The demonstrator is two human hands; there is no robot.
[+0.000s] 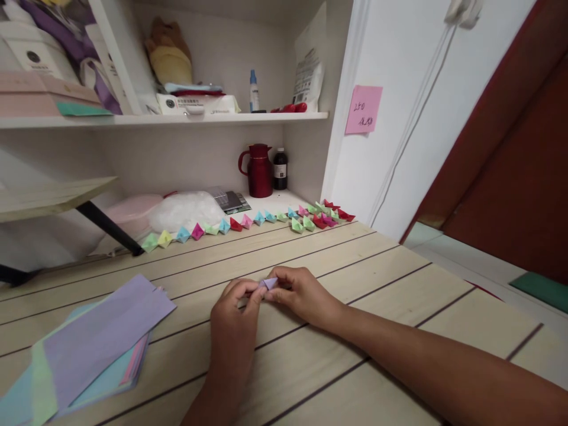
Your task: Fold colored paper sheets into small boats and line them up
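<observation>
My left hand (234, 319) and my right hand (302, 296) meet at the middle of the wooden table (399, 296), both pinching a small folded lilac paper piece (268, 283) between fingertips. A stack of coloured paper sheets (93, 349), lilac on top, lies to the left of my left hand. Along the table's far edge runs a row of several small folded paper boats (248, 223) in green, yellow, blue, pink and red.
Behind the boats stand a dark red jug (258, 170), a small dark bottle (280, 169) and a clear plastic bag (186, 210). A shelf (177, 118) above holds boxes and bottles. A pink sticky note (363, 110) hangs on the white wall.
</observation>
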